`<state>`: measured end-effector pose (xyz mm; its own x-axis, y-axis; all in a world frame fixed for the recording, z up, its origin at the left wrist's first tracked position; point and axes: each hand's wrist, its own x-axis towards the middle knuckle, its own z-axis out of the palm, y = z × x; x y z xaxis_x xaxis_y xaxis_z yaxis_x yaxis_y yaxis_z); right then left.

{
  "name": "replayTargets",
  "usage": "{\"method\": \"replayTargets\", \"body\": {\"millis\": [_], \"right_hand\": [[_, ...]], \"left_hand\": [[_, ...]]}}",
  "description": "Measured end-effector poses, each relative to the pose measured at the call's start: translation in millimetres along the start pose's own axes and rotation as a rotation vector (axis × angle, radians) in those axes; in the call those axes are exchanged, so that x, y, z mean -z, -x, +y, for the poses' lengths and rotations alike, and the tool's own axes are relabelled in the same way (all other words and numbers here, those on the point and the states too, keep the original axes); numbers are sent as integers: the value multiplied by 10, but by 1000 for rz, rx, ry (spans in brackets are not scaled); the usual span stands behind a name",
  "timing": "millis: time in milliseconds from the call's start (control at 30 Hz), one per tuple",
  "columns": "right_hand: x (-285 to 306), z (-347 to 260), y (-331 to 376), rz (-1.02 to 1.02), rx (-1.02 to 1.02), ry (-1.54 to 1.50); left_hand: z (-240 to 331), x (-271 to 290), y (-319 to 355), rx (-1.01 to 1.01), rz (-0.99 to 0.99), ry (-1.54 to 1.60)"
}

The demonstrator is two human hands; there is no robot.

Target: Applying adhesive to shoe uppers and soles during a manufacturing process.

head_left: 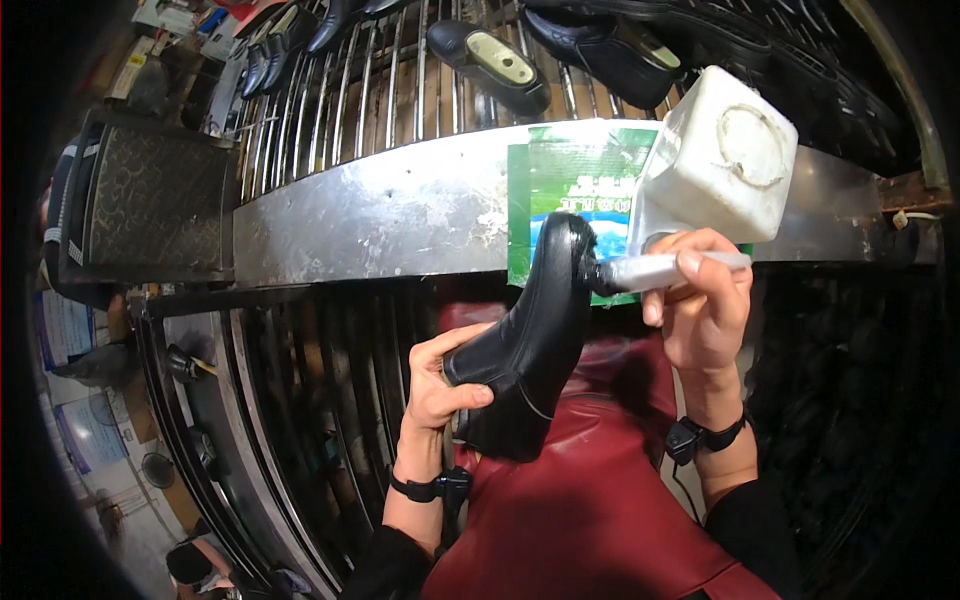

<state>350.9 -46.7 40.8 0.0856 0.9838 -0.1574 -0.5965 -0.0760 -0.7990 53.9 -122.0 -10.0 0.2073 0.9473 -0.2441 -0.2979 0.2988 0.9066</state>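
A black leather ankle boot [535, 345] is held tilted in front of me, toe pointing away. My left hand [440, 385] grips it at the opening of its shaft, thumb on the near side. In my right hand [705, 295] is a brush with a pale flat handle [665, 268]. Its dark bristles touch the boot's edge near the toe, where the surface looks wet and glossy. Just beyond the right hand stands a white plastic container [735, 150], tilted in view, with a round mark on its face. A green printed sheet [570, 165] lies behind the boot's toe.
A scuffed metal ledge [390, 215] runs across in front of me. Past it, a rack of metal bars [375, 80] carries several black shoes, one a slip-on [490, 65] with a pale insole. A dark patterned panel [155, 200] stands at left. A red apron [570, 500] covers my lap.
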Motion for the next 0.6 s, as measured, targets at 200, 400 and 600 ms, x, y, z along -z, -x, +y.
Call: {"method": "replayTargets", "body": {"millis": [200, 400, 600], "right_hand": [[-78, 126, 559, -143, 234, 374], [-169, 176, 959, -398, 424, 644], [-275, -118, 1097, -638, 317, 681]], "left_hand": [[-13, -18, -47, 35, 16, 213], [-103, 60, -132, -30, 18, 297], [10, 70, -214, -78, 56, 288]]}}
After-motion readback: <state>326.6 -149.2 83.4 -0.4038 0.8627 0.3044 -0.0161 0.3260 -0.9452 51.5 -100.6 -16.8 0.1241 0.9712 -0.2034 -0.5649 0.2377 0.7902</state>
